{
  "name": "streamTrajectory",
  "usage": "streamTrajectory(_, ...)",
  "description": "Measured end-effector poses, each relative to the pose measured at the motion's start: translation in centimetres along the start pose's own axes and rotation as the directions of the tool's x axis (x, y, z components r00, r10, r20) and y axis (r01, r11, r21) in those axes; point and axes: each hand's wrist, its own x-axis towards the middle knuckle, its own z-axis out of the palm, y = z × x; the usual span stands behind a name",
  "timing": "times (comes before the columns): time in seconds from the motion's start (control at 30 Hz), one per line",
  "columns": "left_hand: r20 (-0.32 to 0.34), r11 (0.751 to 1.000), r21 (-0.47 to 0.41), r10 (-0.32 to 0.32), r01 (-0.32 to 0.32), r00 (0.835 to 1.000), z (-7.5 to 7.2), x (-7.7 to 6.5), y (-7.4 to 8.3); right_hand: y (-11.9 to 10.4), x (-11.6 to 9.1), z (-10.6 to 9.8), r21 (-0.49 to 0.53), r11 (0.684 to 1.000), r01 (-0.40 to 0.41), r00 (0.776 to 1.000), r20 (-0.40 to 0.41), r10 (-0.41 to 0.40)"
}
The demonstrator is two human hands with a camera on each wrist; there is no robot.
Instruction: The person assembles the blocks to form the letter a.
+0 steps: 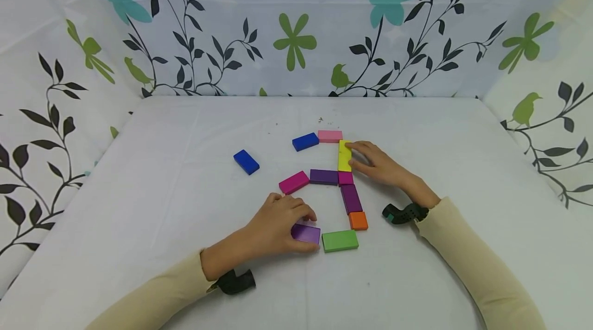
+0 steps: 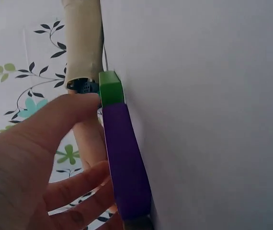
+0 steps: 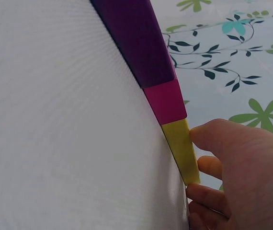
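Note:
In the head view my left hand [image 1: 278,224] holds a light purple block [image 1: 307,233], the thumb along its near edge and the fingers over its far side. A green block [image 1: 340,241] lies just right of it. My right hand [image 1: 384,165] touches a yellow block [image 1: 344,155] from the right, its thumb and fingertips along that side. The right wrist view shows the thumb against the yellow block [image 3: 180,148], which adjoins a magenta block [image 3: 166,101]. Below these in the head view run a dark purple block [image 1: 351,198] and an orange block [image 1: 359,220].
A pink block [image 1: 330,136] and a blue block [image 1: 305,141] top the outline. Another blue block [image 1: 246,161] lies apart to the left. A purple block [image 1: 324,176] and a magenta block [image 1: 294,182] extend leftward mid-figure. White cloth [image 1: 185,175] covers the table.

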Motion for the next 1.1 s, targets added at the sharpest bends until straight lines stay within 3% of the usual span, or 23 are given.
streamTrajectory(0.23, 0.062, 0.996, 0.003, 0.086, -0.087, 0.994, 0.6, 1.2, 1.4, 0.0, 0.0, 0.2, 0.004, 1.000, 0.011, 1.000, -0.005, -0.011)
streamTrajectory(0.6, 0.061, 0.998, -0.022, 0.056, -0.055, 0.997, 0.8, 1.2, 1.4, -0.2, 0.0, 0.3, 0.005, 1.000, 0.007, 1.000, -0.006, -0.007)
streamTrajectory(0.8, 0.000, 0.998, -0.038, 0.055, -0.055, 0.998, 0.0, 1.2, 1.0, -0.1, 0.1, 0.4, -0.009, 1.000, 0.009, 1.000, -0.004, -0.009)
streamTrajectory(1.1, -0.189, 0.996, -0.076, 0.024, -0.039, 0.982, -1.5, 2.2, -1.5, 0.2, 0.1, 0.2, -0.016, 1.000, 0.014, 1.000, -0.006, -0.015)
